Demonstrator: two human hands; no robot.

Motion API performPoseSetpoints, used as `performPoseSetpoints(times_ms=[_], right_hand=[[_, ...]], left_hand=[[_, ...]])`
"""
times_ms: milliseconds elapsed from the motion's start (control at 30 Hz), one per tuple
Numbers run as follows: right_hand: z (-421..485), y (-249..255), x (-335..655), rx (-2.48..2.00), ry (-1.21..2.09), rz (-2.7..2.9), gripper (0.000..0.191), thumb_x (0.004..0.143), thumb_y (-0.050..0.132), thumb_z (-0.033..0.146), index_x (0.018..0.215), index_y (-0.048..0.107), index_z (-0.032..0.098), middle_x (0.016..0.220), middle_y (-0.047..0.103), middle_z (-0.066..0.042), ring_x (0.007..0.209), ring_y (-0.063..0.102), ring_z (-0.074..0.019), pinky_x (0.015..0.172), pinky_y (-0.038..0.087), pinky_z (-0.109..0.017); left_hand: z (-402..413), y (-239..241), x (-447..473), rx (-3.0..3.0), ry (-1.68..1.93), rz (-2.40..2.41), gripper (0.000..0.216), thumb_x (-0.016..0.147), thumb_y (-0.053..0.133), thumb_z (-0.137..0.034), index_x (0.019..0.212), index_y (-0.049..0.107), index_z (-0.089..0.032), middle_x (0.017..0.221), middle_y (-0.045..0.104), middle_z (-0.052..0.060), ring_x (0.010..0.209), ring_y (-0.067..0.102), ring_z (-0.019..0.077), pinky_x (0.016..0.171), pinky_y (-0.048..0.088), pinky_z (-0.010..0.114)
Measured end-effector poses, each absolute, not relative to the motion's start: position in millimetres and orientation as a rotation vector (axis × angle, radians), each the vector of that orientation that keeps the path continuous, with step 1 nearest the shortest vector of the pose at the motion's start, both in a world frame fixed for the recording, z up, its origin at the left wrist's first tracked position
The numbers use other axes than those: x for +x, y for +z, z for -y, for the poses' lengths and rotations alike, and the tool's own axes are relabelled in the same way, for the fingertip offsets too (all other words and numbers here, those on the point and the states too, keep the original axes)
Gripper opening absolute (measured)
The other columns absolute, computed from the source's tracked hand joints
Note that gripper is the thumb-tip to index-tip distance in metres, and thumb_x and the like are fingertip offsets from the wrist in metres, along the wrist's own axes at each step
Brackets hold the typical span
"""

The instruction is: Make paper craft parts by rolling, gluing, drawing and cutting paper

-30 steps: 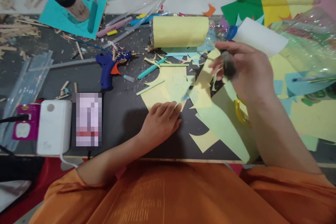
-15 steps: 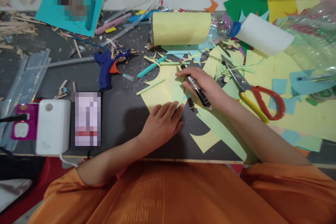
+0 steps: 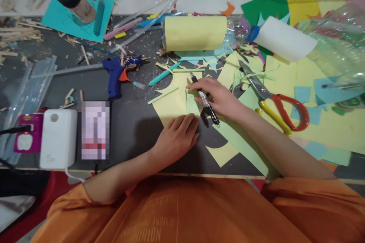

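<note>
My right hand (image 3: 221, 98) is closed round a black pen (image 3: 204, 98), its tip resting on a pale yellow sheet of paper (image 3: 173, 100) on the dark table. My left hand (image 3: 176, 138) lies flat with fingers stretched out, pressing the lower edge of that same yellow sheet just below the pen. Light green paper (image 3: 245, 140) lies under my right forearm.
Red and yellow scissors (image 3: 273, 100) lie right of my right hand. A blue glue gun (image 3: 119, 72), a yellow paper roll (image 3: 195, 32), a white roll (image 3: 281, 40), a teal pen (image 3: 164, 74) and many paper scraps surround. A white charger (image 3: 58, 136) and phone (image 3: 95, 129) sit at left.
My right hand came down from the right with the pen and set its tip on the yellow sheet, then edged slightly left. The scissors came into view. The left hand stayed put.
</note>
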State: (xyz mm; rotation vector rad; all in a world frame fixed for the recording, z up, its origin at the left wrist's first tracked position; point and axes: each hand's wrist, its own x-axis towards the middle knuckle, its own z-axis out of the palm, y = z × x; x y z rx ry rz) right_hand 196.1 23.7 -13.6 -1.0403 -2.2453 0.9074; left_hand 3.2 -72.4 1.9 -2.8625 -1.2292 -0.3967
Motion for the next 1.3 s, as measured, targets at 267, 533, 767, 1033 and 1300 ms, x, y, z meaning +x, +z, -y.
performPoseSetpoints(times_ms=[267,533,767,1033,1300], right_hand=[[-6.7,-1.3,201.8,-1.13,0.703,2.293,0.019,0.093,0.046,0.021,0.105,0.061,0.024,0.105,0.074,-0.009,0.098,0.066,-0.0269,0.086,0.051,-0.044],[9.2,-8.0,227.5,-1.154,0.529,2.303,0.011,0.094,0.052,0.028,0.094,0.063,0.024,0.101,0.075,-0.01,0.09,0.069,-0.0262,0.077,0.054,-0.043],[-7.6,18.0,201.5,-1.279,1.131,1.545,0.038,0.095,0.048,0.054,0.077,0.062,0.023,0.059,0.062,0.002,0.055,0.063,-0.0135,0.054,0.049,-0.028],[-18.1,6.5,163.8,-1.231,1.553,1.261,0.024,0.079,0.071,0.035,0.067,0.057,0.02,0.056,0.059,0.004,0.046,0.053,-0.0078,0.046,0.043,-0.023],[-16.3,-7.0,162.3,-1.338,1.255,1.42,0.036,0.079,0.062,0.022,0.053,0.037,0.022,0.049,0.042,0.007,0.047,0.043,-0.008,0.051,0.037,-0.025]], left_hand=[[55.2,9.0,-3.7,-2.96,-0.329,1.102,0.027,0.095,0.039,-0.005,0.11,0.06,-0.007,0.099,0.07,0.01,0.085,0.066,0.0173,0.076,0.057,0.028],[42.6,7.3,0.9,-2.972,-0.355,1.161,0.024,0.094,0.044,-0.01,0.112,0.06,-0.01,0.09,0.067,0.006,0.081,0.065,0.0172,0.073,0.056,0.029],[47.5,1.7,2.0,-2.808,-0.448,1.145,0.019,0.092,0.055,-0.013,0.108,0.065,-0.015,0.111,0.071,0.009,0.103,0.066,0.0191,0.086,0.054,0.03],[49.8,3.0,4.3,-2.769,-0.428,1.13,0.02,0.092,0.054,-0.014,0.107,0.067,-0.014,0.113,0.072,0.011,0.104,0.068,0.0194,0.084,0.053,0.03],[52.5,6.1,5.1,-2.831,-0.287,1.171,0.026,0.094,0.05,-0.018,0.114,0.065,-0.013,0.128,0.066,0.017,0.114,0.065,0.0228,0.087,0.054,0.032]])
